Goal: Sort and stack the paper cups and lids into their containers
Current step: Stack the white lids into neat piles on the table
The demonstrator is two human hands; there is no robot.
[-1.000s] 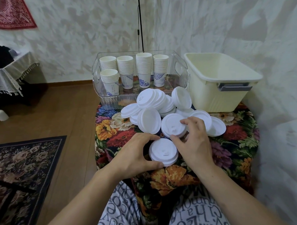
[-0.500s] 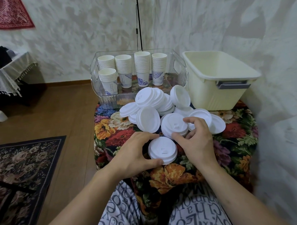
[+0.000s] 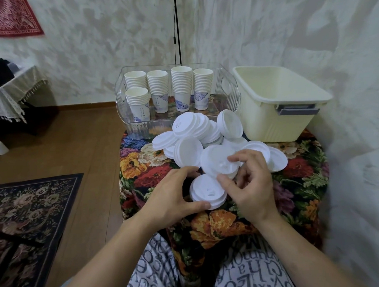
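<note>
Lid, judged light, thin and slippery, is pinched at its rim by the right hand above the small stack, which is steadied by curled left hand fingers.

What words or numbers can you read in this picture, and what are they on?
Trousers: big printed letters all over, upside down and jumbled, forming no word that can be read.
Paper cups: small dark marks beside the blue pattern, too small to read.
Lids: only raised shapes, no words.
Cream tub: no label visible.
</note>
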